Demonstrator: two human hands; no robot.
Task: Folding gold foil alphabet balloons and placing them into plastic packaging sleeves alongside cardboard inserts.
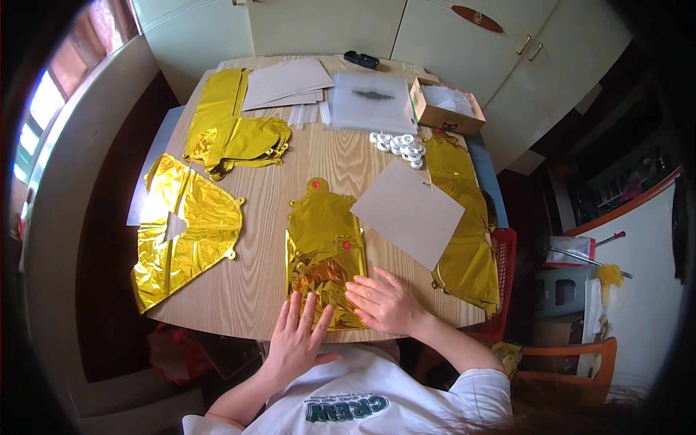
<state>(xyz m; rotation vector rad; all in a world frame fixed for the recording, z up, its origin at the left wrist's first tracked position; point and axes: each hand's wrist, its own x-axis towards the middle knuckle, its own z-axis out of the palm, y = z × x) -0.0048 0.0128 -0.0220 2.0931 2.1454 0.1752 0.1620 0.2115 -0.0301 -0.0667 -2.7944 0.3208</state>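
A flat gold foil balloon (322, 228) with small tabs and two red dots lies folded in front of me at the table's near edge. My left hand (301, 337) is at its lower left, fingers spread over the foil. On its lower right side my right hand (388, 301) rests with fingers stretched out. Neither hand holds anything. Just to the right of the folded foil lies a pale grey card sheet (409, 210) with a small slot near one edge, partly covering another gold foil stack (471, 246).
An opened-out gold foil balloon (217, 217) lies at the left, with a foil stack (239, 138) behind it. Card sheets (286, 83), clear plastic sleeves (362, 112), small white rolls (399, 147), a cardboard box (449, 109) and a black object (361, 59) occupy the back of the wooden table (254, 268).
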